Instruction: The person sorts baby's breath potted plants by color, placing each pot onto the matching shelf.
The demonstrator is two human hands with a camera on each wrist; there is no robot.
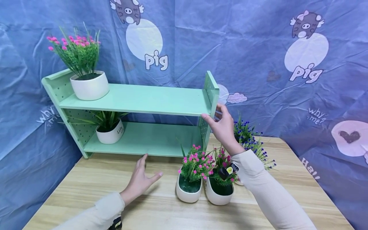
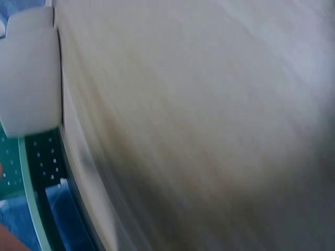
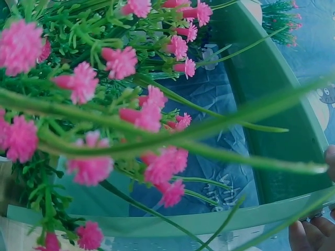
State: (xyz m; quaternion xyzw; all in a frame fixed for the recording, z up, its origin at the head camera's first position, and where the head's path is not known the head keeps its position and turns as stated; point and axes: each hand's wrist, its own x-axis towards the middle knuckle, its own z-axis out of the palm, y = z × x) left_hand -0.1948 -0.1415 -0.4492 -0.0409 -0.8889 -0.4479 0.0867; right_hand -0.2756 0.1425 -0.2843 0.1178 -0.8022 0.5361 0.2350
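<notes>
A pale green two-tier shelf (image 1: 155, 99) with perforated side panels stands on the table. My right hand (image 1: 223, 126) grips its right side panel, the thumb in front and the fingers round the outer side. In the right wrist view, fingertips (image 3: 314, 232) show at that panel's edge, behind pink flowers (image 3: 152, 110). My left hand (image 1: 139, 182) is held over the table in front of the lower tier, thumb spread from straight fingers, holding nothing. A white pot of pink flowers (image 1: 89, 85) stands on the top tier's left. Below it sits a white pot with grassy leaves (image 1: 110, 132).
Two white pots with pink flowers, one left (image 1: 188, 191) and one right (image 1: 219, 193), stand before the shelf's right end. Blue-flowered plants (image 1: 256, 145) are behind my right forearm. A blue patterned cloth (image 1: 253, 64) hangs behind the wooden table (image 1: 161, 210).
</notes>
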